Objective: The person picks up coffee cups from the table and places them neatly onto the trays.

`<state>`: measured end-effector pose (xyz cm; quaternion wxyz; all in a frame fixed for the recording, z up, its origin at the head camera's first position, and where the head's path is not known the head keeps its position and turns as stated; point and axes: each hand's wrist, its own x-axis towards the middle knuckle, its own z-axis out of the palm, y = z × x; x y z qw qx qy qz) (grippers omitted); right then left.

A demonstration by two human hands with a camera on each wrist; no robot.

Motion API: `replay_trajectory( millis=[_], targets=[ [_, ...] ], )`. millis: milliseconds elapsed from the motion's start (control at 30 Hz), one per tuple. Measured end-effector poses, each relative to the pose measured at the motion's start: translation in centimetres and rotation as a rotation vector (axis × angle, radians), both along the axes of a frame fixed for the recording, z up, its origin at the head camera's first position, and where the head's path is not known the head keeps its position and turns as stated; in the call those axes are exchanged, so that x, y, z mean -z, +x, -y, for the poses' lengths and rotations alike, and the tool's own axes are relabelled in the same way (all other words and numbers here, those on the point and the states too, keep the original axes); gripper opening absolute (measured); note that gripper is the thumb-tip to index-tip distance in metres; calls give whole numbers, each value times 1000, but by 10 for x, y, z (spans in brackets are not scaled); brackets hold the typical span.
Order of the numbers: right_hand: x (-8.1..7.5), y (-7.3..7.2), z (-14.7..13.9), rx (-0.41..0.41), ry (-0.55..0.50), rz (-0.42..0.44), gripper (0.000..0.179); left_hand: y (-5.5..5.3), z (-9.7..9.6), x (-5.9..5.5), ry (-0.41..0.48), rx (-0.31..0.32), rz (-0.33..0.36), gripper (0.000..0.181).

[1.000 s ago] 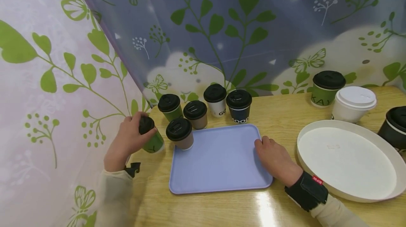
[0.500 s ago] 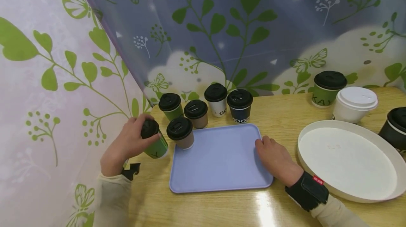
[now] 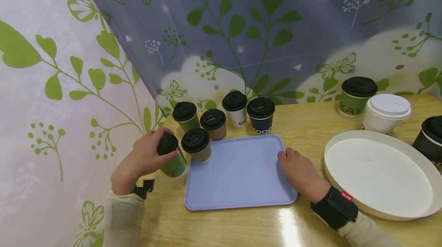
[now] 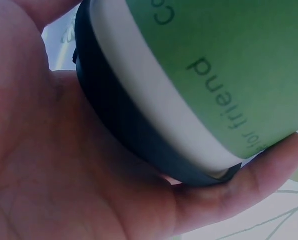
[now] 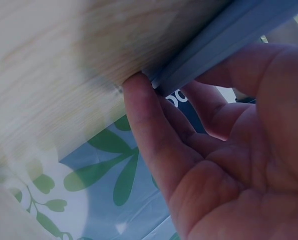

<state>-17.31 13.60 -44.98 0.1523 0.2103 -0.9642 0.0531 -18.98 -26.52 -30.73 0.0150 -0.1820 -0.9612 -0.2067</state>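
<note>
My left hand point(image 3: 143, 158) clamped and partly covered a green cup point(image 3: 174, 167) at nine o'clock from the lilac tray point(image 3: 238, 178); at three, my partly hidden right hand point(image 3: 301, 172) gripped its edge.

Covered sides and cropped edges
In the head view, the left hand point(image 3: 143, 158) covers the left side of the green paper cup with a black lid point(image 3: 175, 167) that it grips; the left-wrist view crops that cup at top and right, leaving its print incomplete. The right hand point(image 3: 302, 172) hides part of the lilac rectangular tray's point(image 3: 238, 178) right rim. The head view's right edge cuts the black lidded cup point(image 3: 431, 139); the faint mark point(image 3: 363, 159) inside the round white tray point(image 3: 393, 181) is unreadable.
</note>
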Motion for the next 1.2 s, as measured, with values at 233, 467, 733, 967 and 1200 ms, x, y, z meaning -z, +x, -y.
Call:
replay_trajectory(
  millis=[233,467,733,967,1200],
  targets=[
    [5,-1,-1,-16,-29,-95,15,3,-4,-2,11,15,27,47],
    [4,-1,-1,-13,-14,-68,14,7,-7,-3,18,58,50,48],
    [4,-1,-1,-12,-8,-57,13,8,-14,0,-3,87,37,49],
    [3,-1,0,-8,-8,-47,12,7,-17,2,-4,93,78,50],
    [1,0,0,-11,-6,-39,11,7,-20,0,-16,83,117,51]
  ],
)
